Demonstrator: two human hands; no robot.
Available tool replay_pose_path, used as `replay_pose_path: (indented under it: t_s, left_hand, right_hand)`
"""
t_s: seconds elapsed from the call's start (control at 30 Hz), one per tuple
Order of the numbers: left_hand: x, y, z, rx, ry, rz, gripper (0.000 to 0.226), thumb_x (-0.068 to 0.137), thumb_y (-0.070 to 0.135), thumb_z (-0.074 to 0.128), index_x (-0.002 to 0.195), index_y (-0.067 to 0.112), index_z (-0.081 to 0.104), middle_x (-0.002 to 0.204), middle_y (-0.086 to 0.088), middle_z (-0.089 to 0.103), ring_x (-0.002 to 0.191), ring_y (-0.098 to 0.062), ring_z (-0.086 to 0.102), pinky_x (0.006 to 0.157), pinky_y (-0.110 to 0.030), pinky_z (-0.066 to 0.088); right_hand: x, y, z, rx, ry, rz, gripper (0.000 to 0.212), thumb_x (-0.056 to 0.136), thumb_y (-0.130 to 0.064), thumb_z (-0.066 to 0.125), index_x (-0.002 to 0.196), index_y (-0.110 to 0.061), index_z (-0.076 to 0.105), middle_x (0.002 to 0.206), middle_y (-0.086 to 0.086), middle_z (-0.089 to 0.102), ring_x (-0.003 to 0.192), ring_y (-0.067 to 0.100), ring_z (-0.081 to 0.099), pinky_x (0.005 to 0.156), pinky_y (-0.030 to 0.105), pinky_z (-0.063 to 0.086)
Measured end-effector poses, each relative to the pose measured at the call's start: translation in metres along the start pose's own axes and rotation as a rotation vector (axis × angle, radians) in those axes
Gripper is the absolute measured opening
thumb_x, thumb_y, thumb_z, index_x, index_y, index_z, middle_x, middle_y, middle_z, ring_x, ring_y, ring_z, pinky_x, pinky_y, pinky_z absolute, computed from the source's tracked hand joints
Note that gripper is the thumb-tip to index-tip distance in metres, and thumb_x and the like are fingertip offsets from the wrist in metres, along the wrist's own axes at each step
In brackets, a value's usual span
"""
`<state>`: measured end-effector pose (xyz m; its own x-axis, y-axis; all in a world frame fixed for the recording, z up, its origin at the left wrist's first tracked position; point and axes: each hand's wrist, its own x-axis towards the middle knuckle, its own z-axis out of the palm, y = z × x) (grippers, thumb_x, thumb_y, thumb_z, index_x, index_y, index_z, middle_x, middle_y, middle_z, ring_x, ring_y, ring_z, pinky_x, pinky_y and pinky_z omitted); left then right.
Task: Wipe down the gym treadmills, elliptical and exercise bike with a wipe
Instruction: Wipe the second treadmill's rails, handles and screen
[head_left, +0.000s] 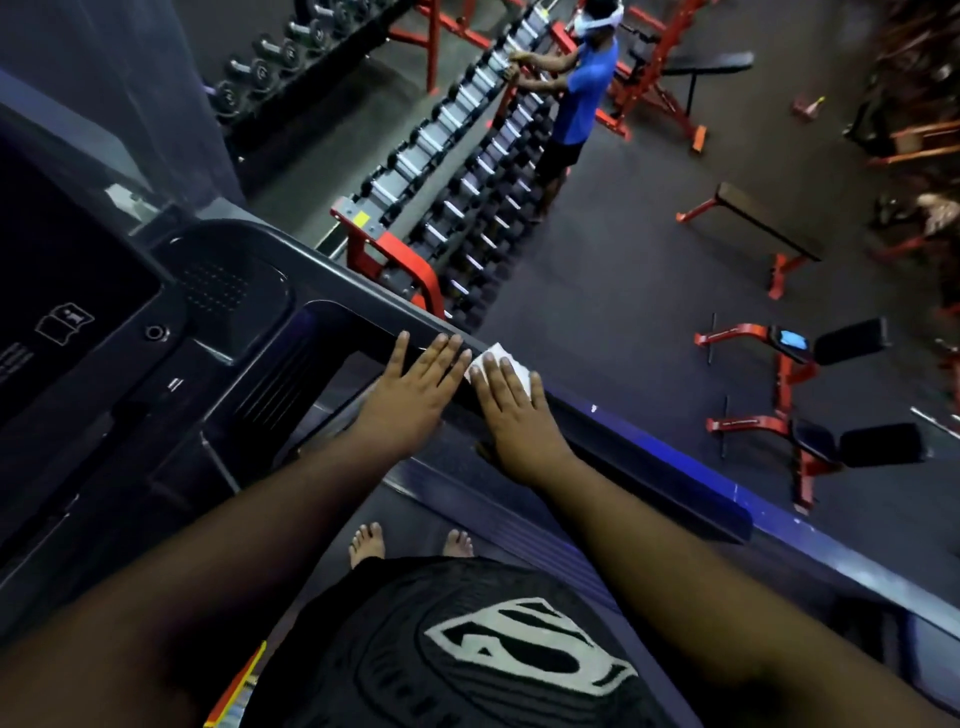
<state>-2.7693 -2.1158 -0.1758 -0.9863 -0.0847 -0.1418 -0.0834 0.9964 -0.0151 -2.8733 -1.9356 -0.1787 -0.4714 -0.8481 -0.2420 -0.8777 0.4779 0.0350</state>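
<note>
Now both hands flat on treadmill handrail (623, 441); left hand (415, 395) fingers straight, spread slightly, palm down on rail, holding nothing; right hand (514, 410) just beside it, fingers straight, pressing white wipe (501, 358) against rail; wipe edges show past fingertips; hands near each other, not touching; console (104, 322) to left, dark; bare feet (366, 543) on belt below; dumbbell rack (457, 171) beyond rail; another person (582, 98) in blue shirt at rack; red benches (753, 228) on floor at right.
</note>
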Motion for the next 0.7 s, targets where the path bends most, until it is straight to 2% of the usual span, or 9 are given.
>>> replay_pose_path:
  t_s: [0.03,0.1,0.27,0.37,0.43,0.57,0.7]
  left_hand:
    - [0.0,0.004,-0.001,0.006,-0.002,0.011,0.095,0.098,0.039,0.053,0.159,0.012,-0.016,0.169,-0.01,-0.017,0.156,-0.025,-0.015,0.12,-0.066,-0.011]
    - [0.0,0.009,0.0,0.017,-0.025,0.014,0.095,0.098,0.038,0.052,0.16,0.012,-0.016,0.168,-0.011,-0.02,0.156,-0.025,-0.018,0.12,-0.066,-0.011]
    - [0.0,0.027,0.0,0.001,-0.057,-0.009,0.1,0.097,0.039,0.053,0.157,0.015,-0.023,0.167,-0.012,-0.025,0.153,-0.026,-0.025,0.118,-0.064,-0.016]
    - [0.002,0.047,-0.003,-0.007,-0.065,-0.005,0.099,0.098,0.037,0.051,0.153,0.018,-0.028,0.166,-0.012,-0.026,0.154,-0.026,-0.024,0.12,-0.064,-0.014]
    - [0.005,0.061,-0.006,-0.004,-0.083,-0.005,0.096,0.099,0.036,0.049,0.151,0.02,-0.03,0.166,-0.012,-0.027,0.154,-0.026,-0.024,0.12,-0.064,-0.012]
    - [0.01,0.101,-0.007,-0.014,-0.068,-0.005,0.098,0.097,0.035,0.054,0.154,0.022,-0.025,0.167,-0.011,-0.024,0.154,-0.025,-0.022,0.121,-0.062,-0.012]
    - [0.009,0.137,0.001,-0.041,-0.033,0.0,0.108,0.086,0.033,0.068,0.159,0.021,-0.01,0.169,-0.012,-0.011,0.156,-0.027,-0.01,0.123,-0.061,-0.004]
  right_hand:
    - [-0.001,-0.001,-0.003,0.002,-0.012,-0.006,0.111,0.088,-0.048,0.068,0.16,-0.017,-0.011,0.169,0.007,-0.013,0.156,0.027,-0.012,0.123,0.057,-0.002]
    - [-0.015,0.01,-0.002,0.01,-0.008,0.0,0.109,0.09,-0.046,0.067,0.16,-0.02,-0.012,0.169,0.003,-0.014,0.156,0.023,-0.012,0.124,0.054,0.003]
    - [-0.107,0.076,0.037,0.034,0.046,0.164,0.107,0.082,-0.046,0.074,0.162,-0.019,0.01,0.169,0.009,0.014,0.155,0.027,0.016,0.121,0.054,0.024]
    - [-0.154,0.108,0.048,-0.052,0.021,0.131,0.103,0.085,-0.047,0.072,0.163,-0.022,0.009,0.168,0.008,0.019,0.153,0.028,0.023,0.115,0.052,0.027]
    - [-0.141,0.111,0.042,-0.064,0.028,0.091,0.102,0.086,-0.049,0.07,0.163,-0.025,0.009,0.168,0.006,0.018,0.152,0.029,0.024,0.11,0.052,0.031]
    - [-0.095,0.092,0.024,0.011,0.038,0.017,0.107,0.085,-0.054,0.068,0.162,-0.027,-0.002,0.169,0.006,0.01,0.152,0.028,0.021,0.109,0.05,0.032]
    - [-0.113,0.108,0.032,0.034,0.023,-0.042,0.113,0.085,-0.051,0.071,0.161,-0.029,-0.009,0.171,0.004,-0.005,0.157,0.025,0.003,0.119,0.05,0.022]
